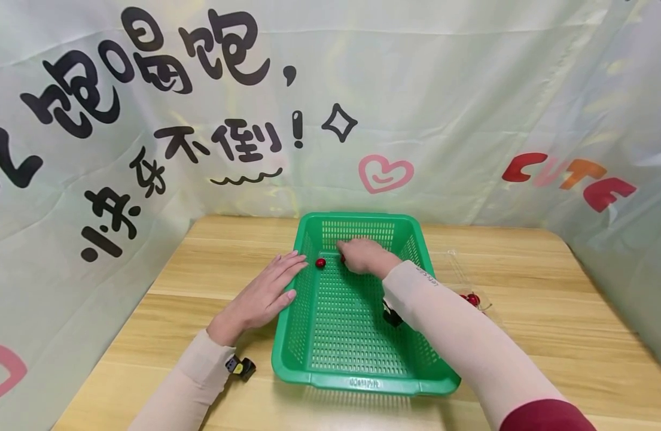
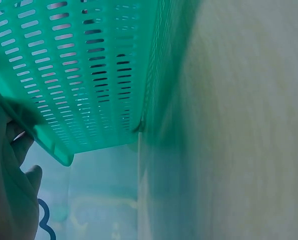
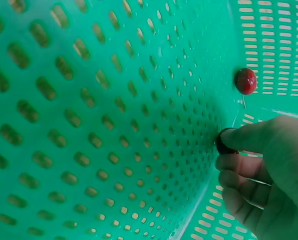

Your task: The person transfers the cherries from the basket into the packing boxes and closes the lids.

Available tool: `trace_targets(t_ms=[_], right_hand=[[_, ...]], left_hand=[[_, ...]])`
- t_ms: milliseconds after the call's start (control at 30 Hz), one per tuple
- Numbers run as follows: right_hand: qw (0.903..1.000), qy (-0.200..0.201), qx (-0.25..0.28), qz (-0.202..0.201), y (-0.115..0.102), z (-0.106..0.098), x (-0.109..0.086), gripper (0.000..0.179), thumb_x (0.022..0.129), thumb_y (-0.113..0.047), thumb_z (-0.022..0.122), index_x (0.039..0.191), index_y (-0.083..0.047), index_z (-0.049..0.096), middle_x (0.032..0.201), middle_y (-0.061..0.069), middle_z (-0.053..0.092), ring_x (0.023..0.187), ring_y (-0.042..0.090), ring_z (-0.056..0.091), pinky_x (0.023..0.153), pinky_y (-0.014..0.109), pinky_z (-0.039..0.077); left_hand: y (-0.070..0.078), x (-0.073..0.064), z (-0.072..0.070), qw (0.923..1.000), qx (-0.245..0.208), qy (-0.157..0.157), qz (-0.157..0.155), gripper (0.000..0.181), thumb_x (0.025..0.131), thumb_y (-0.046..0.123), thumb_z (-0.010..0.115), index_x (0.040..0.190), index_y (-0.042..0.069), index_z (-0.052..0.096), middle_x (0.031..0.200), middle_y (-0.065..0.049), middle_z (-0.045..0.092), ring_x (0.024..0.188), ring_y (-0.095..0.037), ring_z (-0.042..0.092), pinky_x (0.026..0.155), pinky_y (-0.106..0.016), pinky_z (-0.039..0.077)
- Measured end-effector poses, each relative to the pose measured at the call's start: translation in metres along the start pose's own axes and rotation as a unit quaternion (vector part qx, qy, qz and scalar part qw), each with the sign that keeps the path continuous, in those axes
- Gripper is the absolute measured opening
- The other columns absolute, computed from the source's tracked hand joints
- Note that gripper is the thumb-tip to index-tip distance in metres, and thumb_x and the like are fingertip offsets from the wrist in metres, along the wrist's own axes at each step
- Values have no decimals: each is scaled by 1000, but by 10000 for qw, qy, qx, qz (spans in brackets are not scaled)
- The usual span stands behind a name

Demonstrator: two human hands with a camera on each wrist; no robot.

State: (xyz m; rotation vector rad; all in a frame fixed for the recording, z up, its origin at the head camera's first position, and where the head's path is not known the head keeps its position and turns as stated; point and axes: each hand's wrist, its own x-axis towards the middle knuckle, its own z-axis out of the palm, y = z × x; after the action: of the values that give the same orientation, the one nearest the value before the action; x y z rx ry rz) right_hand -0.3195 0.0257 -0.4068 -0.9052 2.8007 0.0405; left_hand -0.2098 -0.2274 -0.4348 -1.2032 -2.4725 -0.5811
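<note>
A green perforated plastic basket (image 1: 362, 383) stands on the table. My right hand (image 1: 364, 256) reaches down inside its far end and pinches a dark red cherry (image 3: 225, 142) between thumb and fingers, low by the basket floor. A second cherry (image 1: 320, 263), with a short stem in the right wrist view, lies on the floor in the far left corner. My left hand (image 1: 265, 291) rests its straight fingers on the basket's left rim; in the left wrist view those fingers (image 2: 33, 177) are beside the rim, partly cut off by the frame.
Right of the basket, a clear plastic box (image 1: 483, 305) holds several cherries (image 1: 472, 299), partly behind my right forearm. Its transparent lid (image 1: 453, 263) stands toward the back. A printed cloth (image 1: 443, 108) closes off the wooden table (image 1: 238, 239) behind and on both sides.
</note>
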Motion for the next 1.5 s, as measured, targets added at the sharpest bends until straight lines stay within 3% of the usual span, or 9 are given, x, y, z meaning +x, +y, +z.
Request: trace_targets(t_ms=[167, 333, 467, 533, 600, 1000, 1267, 1500], right_hand=[[9994, 262, -228, 26, 0, -3, -1, 40, 99, -20, 53, 137, -8, 56, 137, 20, 53, 125, 37, 51, 101, 51, 45], [9965, 773, -311, 42, -1, -9, -4, 31, 94, -27, 65, 117, -6, 67, 145, 23, 42, 135, 41, 38, 110, 50, 35], [9957, 900, -190, -125, -2, -12, -5, 24, 93, -28, 68, 107, -9, 65, 113, 11, 62, 108, 30, 58, 94, 45, 48], [9958, 895, -46, -194, -3, -14, -6, 22, 92, -27, 68, 104, -10, 63, 94, 5, 63, 90, 23, 60, 83, 43, 51], [9954, 926, 65, -233, -3, -16, -8, 21, 92, -26, 68, 103, -10, 62, 85, 2, 60, 79, 20, 57, 76, 42, 51], [9833, 1749, 48, -506, 0, -41, -28, 12, 93, -20, 62, 100, -9, 61, 87, 1, 58, 78, 20, 55, 72, 36, 49], [9731, 2197, -195, -663, 0, -64, -50, 17, 92, -17, 59, 103, -6, 67, 95, 4, 64, 82, 22, 58, 75, 37, 51], [9654, 2428, -534, -793, -4, -77, -70, 7, 92, -18, 62, 91, -11, 60, 81, -1, 56, 74, 20, 52, 66, 35, 42]], left_hand=[[0, 0, 0, 10000, -5, 9, -2, 53, 103, 28, 39, 149, 2, 36, 154, -13, 33, 147, -29, 19, 119, -47, 12], [-1, 0, 0, 10000, 0, -8, -19, 54, 102, 27, 40, 149, 1, 36, 154, -14, 34, 146, -29, 19, 119, -49, 13], [-1, -1, 0, 10000, 13, -35, -36, 54, 102, 28, 40, 150, 2, 35, 155, -12, 32, 147, -29, 19, 119, -48, 12], [-1, -1, 0, 10000, 16, -35, -35, 54, 102, 28, 39, 150, 2, 35, 156, -11, 32, 147, -28, 19, 119, -48, 12], [-1, -1, 1, 10000, 15, -26, -13, 54, 103, 29, 39, 149, 2, 35, 155, -12, 32, 147, -29, 19, 119, -48, 12], [-2, -1, 1, 10000, -30, 17, 29, 55, 103, 31, 36, 149, 0, 35, 153, -17, 34, 146, -30, 19, 119, -50, 12], [0, -1, -1, 10000, -10, 15, 47, 54, 102, 29, 39, 148, -1, 36, 153, -16, 35, 146, -30, 20, 118, -51, 14], [0, -1, 0, 10000, 2, 21, 56, 55, 104, 32, 35, 149, 0, 36, 153, -15, 35, 146, -30, 20, 117, -55, 16]])
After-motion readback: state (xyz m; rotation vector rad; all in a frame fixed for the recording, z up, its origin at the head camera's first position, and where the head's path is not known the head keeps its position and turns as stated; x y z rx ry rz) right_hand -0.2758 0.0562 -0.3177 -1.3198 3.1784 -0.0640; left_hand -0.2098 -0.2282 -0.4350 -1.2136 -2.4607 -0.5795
